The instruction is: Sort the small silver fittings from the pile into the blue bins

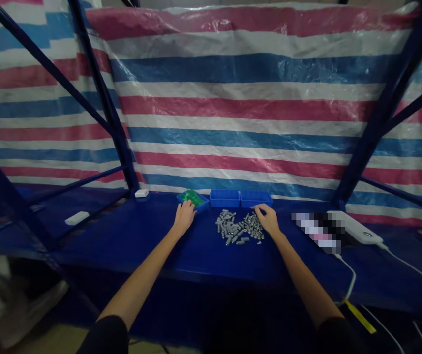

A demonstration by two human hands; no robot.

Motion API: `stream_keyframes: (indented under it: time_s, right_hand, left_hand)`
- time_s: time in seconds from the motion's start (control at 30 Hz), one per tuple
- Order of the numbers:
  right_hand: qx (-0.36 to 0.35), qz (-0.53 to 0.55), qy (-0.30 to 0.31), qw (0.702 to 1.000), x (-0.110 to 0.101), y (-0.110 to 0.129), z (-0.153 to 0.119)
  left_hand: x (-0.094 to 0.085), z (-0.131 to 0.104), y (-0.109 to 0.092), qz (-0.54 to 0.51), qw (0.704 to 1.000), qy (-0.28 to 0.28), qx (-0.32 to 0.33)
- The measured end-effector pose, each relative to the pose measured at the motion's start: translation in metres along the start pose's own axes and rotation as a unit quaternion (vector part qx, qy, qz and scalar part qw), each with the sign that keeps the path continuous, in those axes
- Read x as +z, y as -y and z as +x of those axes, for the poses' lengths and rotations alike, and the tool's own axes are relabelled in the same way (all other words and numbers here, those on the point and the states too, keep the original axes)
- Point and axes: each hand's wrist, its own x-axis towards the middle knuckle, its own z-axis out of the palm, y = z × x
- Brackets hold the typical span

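My left hand (185,215) reaches over the near side of a blue tray (204,205) that stands at an angle. Its fingers are apart and rest at the rim, beside a shiny green bundle (192,197) inside. My right hand (267,218) is at the right edge of a pile of small shiny metal pieces (253,225), its thumb and forefinger curled together at the tips. Whatever they pinch is too small to make out. Left of that pile, touching it, lie larger grey cylindrical pieces (227,226).
Two blue trays (225,198) (256,199) stand side by side behind the piles. On the right lie a pixelated device (317,233) and a white power bank (358,229) with cables. A small white box (141,193) sits back left. Blue posts (113,118) frame the table (192,255).
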Motion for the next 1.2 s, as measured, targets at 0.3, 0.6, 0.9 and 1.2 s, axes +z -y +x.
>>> stream_keyframes:
  time_s: [0.3,0.6,0.9,1.2]
  right_hand:
    - [0.276,0.201,-0.004,0.940,0.018,0.065,-0.012]
    - [0.409,0.382,0.282,0.779,0.051,0.158,-0.025]
    - [0.442,0.399,0.164,0.786,0.063,0.166,-0.027]
    - [0.082,0.045,0.124,0.988,0.073,0.160,-0.029]
  left_hand:
    - [-0.041,-0.072,-0.008,-0.130,0.988,-0.081,-0.023]
    - [-0.081,-0.069,-0.044,-0.342,0.918,-0.185,-0.081]
    - [-0.078,-0.084,-0.050,-0.308,0.942,-0.128,0.038]
    - [-0.047,-0.071,-0.045,-0.345,0.925,-0.059,-0.147]
